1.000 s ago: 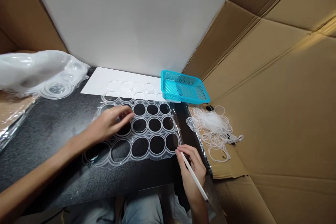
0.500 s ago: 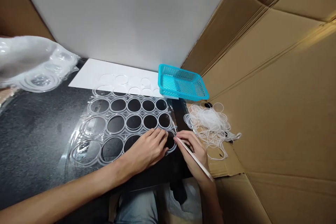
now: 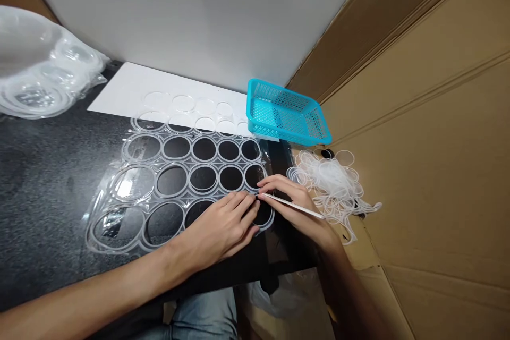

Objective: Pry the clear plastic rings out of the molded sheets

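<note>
A clear plastic sheet (image 3: 183,162) with rows of round ring outlines lies on the dark table, its far part over a white board. My left hand (image 3: 233,220) rests on the near right part of the sheet, fingers stretched and lying on it. My right hand (image 3: 292,202) is closed around a slim white tool (image 3: 295,205), thin like a pen or blade handle. The dark tip of this tool meets the sheet beside my left fingertips, at the near right ring. My left hand partly hides the rings under it.
A blue perforated basket (image 3: 289,135) stands at the back right, on the white board's (image 3: 119,87) corner. A tangled heap of thin white rings (image 3: 332,180) lies on cardboard at right. Bagged clear plastic rings (image 3: 43,74) sit far left. Cardboard walls (image 3: 430,170) close the right side.
My right hand has moved up and inward, bringing the white tool's tip to my left fingertips. The tool now lies flatter. My left hand stays on the sheet; the view has shifted slightly.
</note>
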Demonstrator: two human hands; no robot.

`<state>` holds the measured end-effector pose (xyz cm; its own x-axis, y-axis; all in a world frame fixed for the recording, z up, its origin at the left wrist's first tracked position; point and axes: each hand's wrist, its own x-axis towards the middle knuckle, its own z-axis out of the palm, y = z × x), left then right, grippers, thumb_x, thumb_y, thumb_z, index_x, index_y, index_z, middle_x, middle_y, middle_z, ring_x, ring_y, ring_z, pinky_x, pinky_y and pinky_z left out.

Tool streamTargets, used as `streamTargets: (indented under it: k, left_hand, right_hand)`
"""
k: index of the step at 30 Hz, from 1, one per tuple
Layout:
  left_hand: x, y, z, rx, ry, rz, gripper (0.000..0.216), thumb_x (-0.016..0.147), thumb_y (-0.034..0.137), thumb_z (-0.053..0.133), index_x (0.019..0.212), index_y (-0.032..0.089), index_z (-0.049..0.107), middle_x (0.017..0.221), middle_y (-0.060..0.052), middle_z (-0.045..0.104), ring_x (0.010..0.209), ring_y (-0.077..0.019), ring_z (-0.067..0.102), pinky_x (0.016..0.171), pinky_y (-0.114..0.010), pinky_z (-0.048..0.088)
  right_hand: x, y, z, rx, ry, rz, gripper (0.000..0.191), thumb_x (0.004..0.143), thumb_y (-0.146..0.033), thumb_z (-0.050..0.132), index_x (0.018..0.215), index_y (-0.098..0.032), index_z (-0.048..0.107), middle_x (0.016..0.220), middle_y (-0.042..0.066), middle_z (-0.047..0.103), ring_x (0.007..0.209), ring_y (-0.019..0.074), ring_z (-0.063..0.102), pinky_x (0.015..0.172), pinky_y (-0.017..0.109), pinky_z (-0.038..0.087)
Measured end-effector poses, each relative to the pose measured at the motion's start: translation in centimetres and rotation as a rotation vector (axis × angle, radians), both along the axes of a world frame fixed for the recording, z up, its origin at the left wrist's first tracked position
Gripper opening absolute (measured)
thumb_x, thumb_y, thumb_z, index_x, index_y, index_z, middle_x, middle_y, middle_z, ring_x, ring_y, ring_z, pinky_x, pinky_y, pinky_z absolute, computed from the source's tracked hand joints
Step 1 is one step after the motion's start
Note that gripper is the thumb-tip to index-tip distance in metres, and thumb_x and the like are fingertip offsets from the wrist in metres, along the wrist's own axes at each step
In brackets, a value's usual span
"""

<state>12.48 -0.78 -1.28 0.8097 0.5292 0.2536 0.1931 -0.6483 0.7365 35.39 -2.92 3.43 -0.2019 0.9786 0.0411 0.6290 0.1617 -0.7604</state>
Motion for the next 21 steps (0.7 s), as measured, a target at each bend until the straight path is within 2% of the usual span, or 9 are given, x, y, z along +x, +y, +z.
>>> streamTargets:
  k: [6,10,16,21]
  left_hand:
    - [-0.02,-0.16,-0.46,-0.011,-0.020,0.005,0.051,0.110,0.034,0.047,0.154,0.010,0.053,0.154,-0.023,0.056,0.149,-0.0414,0.047,0.124,-0.057,0.031]
    - [-0.04,-0.29,-0.58,0.164,-0.014,0.044,0.050,0.110,0.033,0.047,0.153,0.008,0.053,0.154,-0.024,0.057,0.149,-0.0396,0.049,0.123,-0.053,0.037]
    - [-0.02,-0.39,-0.03,0.571,0.127,0.118,0.045,0.111,0.029,0.046,0.144,0.001,0.058,0.142,-0.023,0.066,0.133,-0.0348,0.063,0.113,-0.046,0.050]
    - [0.02,-0.30,0.19,0.640,0.156,0.130,0.045,0.111,0.031,0.044,0.142,0.003,0.060,0.140,-0.020,0.068,0.130,-0.0321,0.065,0.112,-0.043,0.051]
  right_hand:
    - [-0.05,0.14,0.18,-0.023,0.002,-0.034,0.012,0.104,-0.033,0.066,0.099,-0.025,0.074,0.115,0.002,0.076,0.109,0.0206,0.072,0.099,0.033,0.053]
    - [-0.06,0.24,0.36,-0.037,0.021,-0.028,0.012,0.104,-0.033,0.066,0.100,-0.026,0.074,0.114,0.002,0.076,0.109,0.0210,0.071,0.099,0.034,0.053]
    - [0.28,0.40,0.29,-0.066,0.013,0.011,0.011,0.105,-0.034,0.066,0.101,-0.026,0.073,0.117,0.002,0.074,0.113,0.0211,0.069,0.101,0.033,0.051]
    - [0.25,0.49,0.58,-0.070,-0.023,0.039,0.010,0.106,-0.033,0.064,0.103,-0.027,0.071,0.119,0.002,0.072,0.113,0.0201,0.069,0.102,0.032,0.051]
